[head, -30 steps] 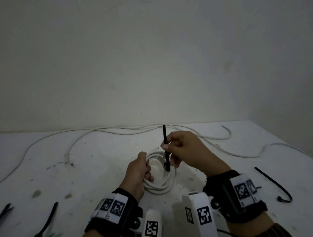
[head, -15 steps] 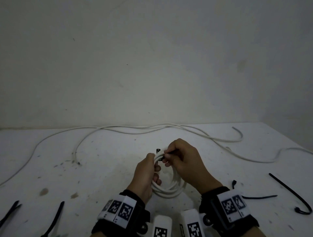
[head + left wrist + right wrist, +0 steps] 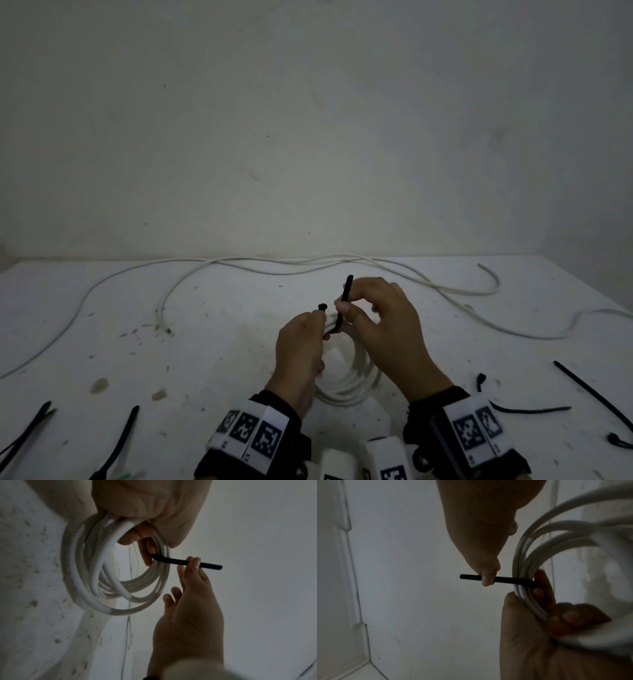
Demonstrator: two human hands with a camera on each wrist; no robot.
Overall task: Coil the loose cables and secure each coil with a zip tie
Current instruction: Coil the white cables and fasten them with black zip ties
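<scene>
A white cable coil is held just above the white table. My left hand grips the coil's top strands, fingers curled through the loop. A black zip tie passes under those strands; its head sticks up by my left thumb. My right hand pinches the tie's tail between thumb and forefinger. In the right wrist view the tie runs from my right hand's fingertips into the coil. The left wrist view shows the tie pulled sideways.
Loose white cables snake along the table's back edge and off to the right. Spare black zip ties lie at the right and at the front left. A bare wall stands behind.
The right hand threaded the upright tie through the coil, met the left hand at the coil's top, and now draws the tail up on the near side.
</scene>
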